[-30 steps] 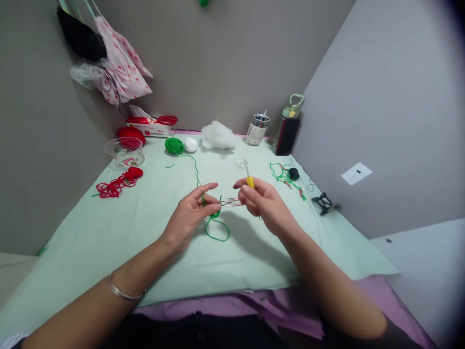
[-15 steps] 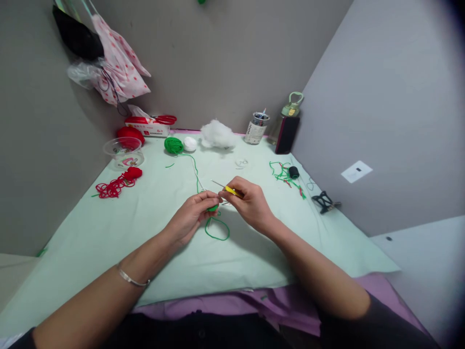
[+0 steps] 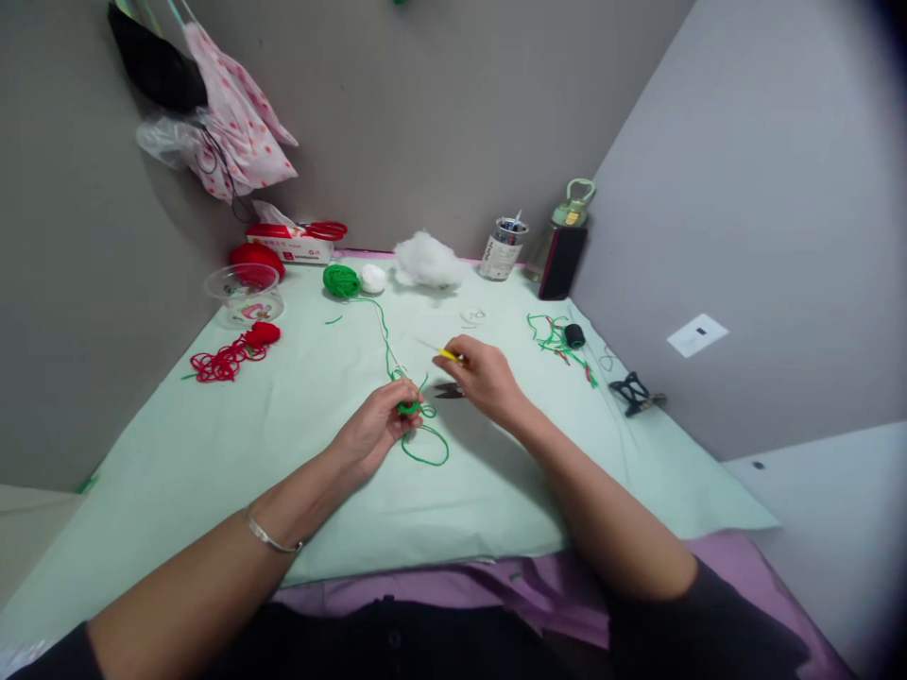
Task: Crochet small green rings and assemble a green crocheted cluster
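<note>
My left hand [image 3: 383, 420] is closed around a small green crocheted piece [image 3: 408, 408], part of which shows between thumb and fingers. Green yarn [image 3: 427, 461] trails from it in loops on the table, and another strand runs back to the green yarn ball [image 3: 341, 281]. In my right hand [image 3: 483, 376] is a crochet hook with a yellow handle [image 3: 449, 355], its thin metal shaft pointing away to the left. The two hands are apart. Dark scissor blades [image 3: 448, 390] lie on the table, partly hidden beneath my right hand.
White stuffing [image 3: 426, 262] and a small white yarn ball [image 3: 372, 278] sit at the back. Red yarn [image 3: 225, 363] and a clear plastic tub [image 3: 245, 297] lie left. A pen can [image 3: 504, 249], phone [image 3: 563, 263], bottle [image 3: 573, 203], black thread spool [image 3: 573, 335] and yarn scraps [image 3: 553, 340] are right.
My right hand has moved away to the right from the left hand with the hook. More of the green piece and the scissor blades now show.
</note>
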`<state>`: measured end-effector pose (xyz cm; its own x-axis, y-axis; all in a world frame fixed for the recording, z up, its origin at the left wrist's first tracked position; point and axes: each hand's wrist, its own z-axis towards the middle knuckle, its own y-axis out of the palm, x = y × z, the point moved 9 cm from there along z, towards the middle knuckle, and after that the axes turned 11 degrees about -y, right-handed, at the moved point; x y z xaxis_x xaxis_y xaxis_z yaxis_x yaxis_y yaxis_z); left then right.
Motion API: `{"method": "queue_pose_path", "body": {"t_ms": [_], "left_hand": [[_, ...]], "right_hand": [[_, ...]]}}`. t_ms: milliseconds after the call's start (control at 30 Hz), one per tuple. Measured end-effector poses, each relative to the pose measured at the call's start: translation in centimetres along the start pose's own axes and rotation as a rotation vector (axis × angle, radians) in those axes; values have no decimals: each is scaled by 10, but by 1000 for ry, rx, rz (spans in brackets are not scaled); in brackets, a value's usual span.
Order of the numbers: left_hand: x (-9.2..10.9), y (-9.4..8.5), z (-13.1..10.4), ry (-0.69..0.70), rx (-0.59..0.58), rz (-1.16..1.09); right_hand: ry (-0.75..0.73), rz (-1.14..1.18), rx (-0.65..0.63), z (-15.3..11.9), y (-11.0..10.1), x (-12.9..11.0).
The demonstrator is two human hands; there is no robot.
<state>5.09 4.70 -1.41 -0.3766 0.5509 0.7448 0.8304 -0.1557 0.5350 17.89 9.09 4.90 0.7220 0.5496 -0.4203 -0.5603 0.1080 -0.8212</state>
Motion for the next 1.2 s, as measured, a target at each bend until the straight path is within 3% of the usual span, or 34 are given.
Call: {"method": "queue_pose_path", "body": {"t_ms": [100, 167, 333, 400, 667, 900, 1200], "left_hand": [[-1, -8, 2, 10, 24, -3], [-1, -12, 3, 13, 36, -5], [2, -15, 4, 19, 53, -16], [3, -16, 3, 30, 60, -26], [8, -24, 6, 86, 93, -60], [13, -30, 5, 140, 108, -127], [14, -26, 4, 165, 92, -121]], "right_hand": [[46, -16, 0, 2, -8, 31], [30, -30, -5, -2, -17, 38], [-93, -1, -333, -24, -5, 24], [-105, -6, -389, -29, 0, 19], [-44, 100, -275, -19, -5, 18], [-29, 576, -324, -23, 4, -3], [29, 635, -247, -20, 12, -4]]}}
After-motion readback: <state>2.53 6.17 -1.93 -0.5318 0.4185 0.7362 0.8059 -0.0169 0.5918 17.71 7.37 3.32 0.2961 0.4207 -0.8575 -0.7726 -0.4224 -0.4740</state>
